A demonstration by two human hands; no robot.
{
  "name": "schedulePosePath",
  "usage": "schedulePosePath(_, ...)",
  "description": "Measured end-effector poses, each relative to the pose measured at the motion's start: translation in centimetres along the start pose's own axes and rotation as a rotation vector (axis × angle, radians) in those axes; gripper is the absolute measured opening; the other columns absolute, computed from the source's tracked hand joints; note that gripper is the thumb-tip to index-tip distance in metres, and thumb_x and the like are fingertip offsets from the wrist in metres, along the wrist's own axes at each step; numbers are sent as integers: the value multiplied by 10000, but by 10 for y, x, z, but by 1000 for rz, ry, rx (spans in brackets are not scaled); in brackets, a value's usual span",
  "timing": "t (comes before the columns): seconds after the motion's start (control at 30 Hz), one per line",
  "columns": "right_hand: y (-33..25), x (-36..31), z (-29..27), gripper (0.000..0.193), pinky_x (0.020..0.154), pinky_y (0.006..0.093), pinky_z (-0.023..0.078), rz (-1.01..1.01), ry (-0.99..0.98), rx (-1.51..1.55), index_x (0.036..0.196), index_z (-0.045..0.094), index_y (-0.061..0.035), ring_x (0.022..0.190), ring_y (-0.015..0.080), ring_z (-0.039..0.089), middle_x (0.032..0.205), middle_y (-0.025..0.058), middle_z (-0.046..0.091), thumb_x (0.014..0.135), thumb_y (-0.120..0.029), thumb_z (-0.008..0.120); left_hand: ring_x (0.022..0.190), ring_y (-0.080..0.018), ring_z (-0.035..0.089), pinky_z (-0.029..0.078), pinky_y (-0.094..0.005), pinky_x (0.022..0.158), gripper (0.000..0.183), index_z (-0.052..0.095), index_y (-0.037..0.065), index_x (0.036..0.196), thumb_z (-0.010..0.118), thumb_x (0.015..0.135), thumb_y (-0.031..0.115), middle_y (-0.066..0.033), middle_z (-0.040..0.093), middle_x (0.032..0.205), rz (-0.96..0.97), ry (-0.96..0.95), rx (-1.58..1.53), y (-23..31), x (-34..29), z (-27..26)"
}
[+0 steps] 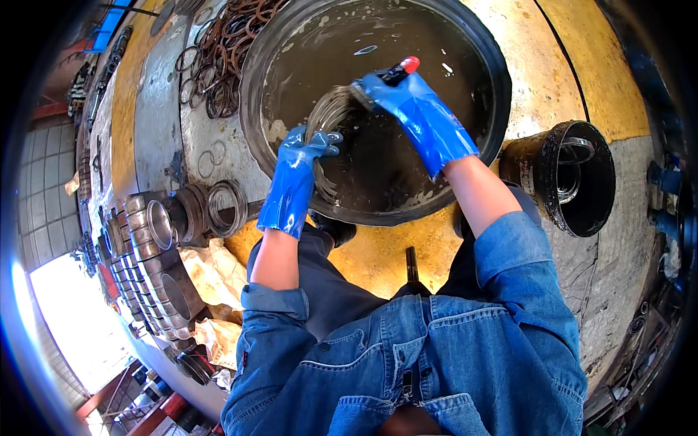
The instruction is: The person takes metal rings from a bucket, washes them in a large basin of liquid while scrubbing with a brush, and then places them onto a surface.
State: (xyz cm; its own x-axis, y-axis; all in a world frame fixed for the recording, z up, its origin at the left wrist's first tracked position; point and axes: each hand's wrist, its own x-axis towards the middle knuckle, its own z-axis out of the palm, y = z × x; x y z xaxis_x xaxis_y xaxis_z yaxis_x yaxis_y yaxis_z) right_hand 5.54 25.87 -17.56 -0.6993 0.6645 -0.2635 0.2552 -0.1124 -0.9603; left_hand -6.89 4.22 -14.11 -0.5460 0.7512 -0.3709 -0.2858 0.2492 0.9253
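Blue rubber gloves cover both my hands over a wide round basin point(496, 69) of murky brown liquid. My left hand point(299, 149) grips a bundle of thin metal rings point(329, 116), holding it up near the basin's left side. My right hand point(396, 93) is closed round a brush point(396, 73) with a black handle and a red end. The brush head is against or very close to the upper part of the rings, and motion blurs it. Part of the bundle is hidden behind my left glove.
Rusty rings point(231, 51) lie heaped left of the basin, with thin loose rings point(212, 158) below. A bundle of silver rings point(227, 208) stands beside rows of metal cylinders point(156, 269). Brown paper point(218, 272) lies near my left leg. A black-stained bucket point(534, 163) lies tipped at right.
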Motion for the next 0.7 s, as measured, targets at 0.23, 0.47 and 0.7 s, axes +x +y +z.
schedulePosePath(0.23,-23,-8,2,272,754,288,550,50,-77,65,992,759,-19,792,123,679,872,66,743,913,-274,706,835,-267,715,600,-353,808,410,533,-84,1305,669,943,52,-208,718,1063,-10,93,-15,-12,0,-8)
schedulePosePath(0.47,-15,-12,16,367,703,372,537,-11,-46,-109,892,728,-14,718,204,680,794,118,729,830,-375,727,888,-284,708,598,-372,842,390,560,-65,1278,652,902,-22,-189,703,1118,-18,136,-124,-11,2,5)
schedulePosePath(0.7,2,-19,-16,432,747,362,535,242,211,-297,939,734,14,776,212,683,826,131,731,825,-400,695,786,-195,671,545,-293,699,384,592,-28,1272,673,923,112,-161,730,1047,-142,11,16,9,-7,3)
